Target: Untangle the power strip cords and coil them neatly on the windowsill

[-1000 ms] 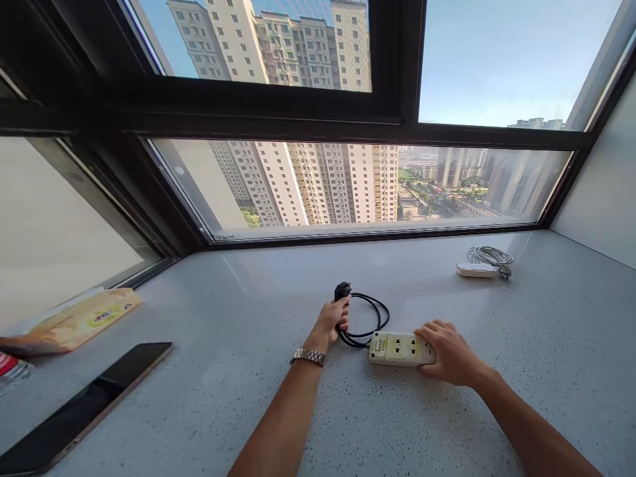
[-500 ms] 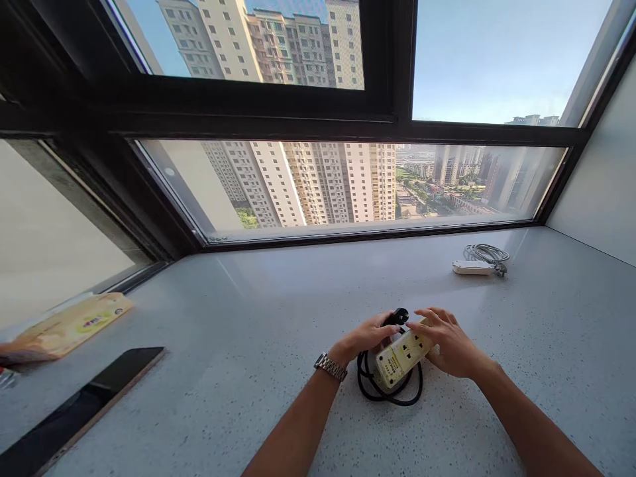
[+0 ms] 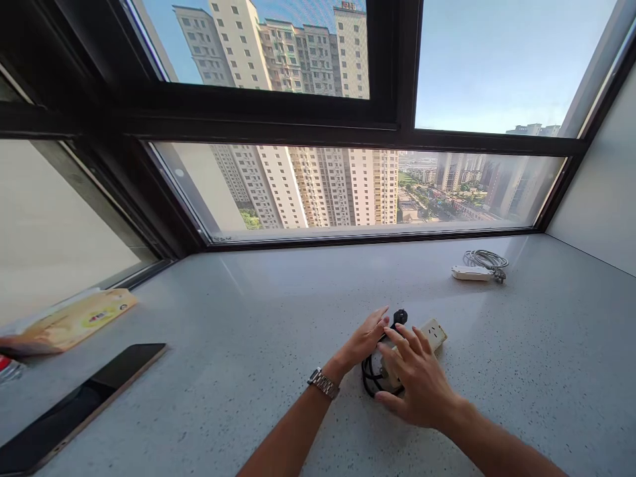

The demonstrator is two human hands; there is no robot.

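On the speckled white sill, a cream power strip (image 3: 434, 332) lies slantwise, its far end with a socket showing. Its black cord (image 3: 368, 376) is looped at the near left, and the black plug (image 3: 400, 317) sticks up behind. Beside the cord and plug is my left hand (image 3: 365, 339), fingers stretched out and a metal watch on its wrist. My right hand (image 3: 420, 377) spreads over the strip's near part, thumb and fingers wide apart, hiding much of it. Whether its fingertips touch the cord is hard to make out.
A white adapter-like block (image 3: 471, 273) with a coiled grey cable (image 3: 487, 258) lies toward the window at right. At left are a dark phone (image 3: 84, 404), a yellow soft pack (image 3: 74, 322) and part of a clear, red-topped object (image 3: 10, 368). Dark window frames (image 3: 298, 245) border the sill.
My right hand has moved left and nearer, from the strip's far end to over its near part. My left hand's fingers have straightened beside the plug. The camera view shifted slightly.
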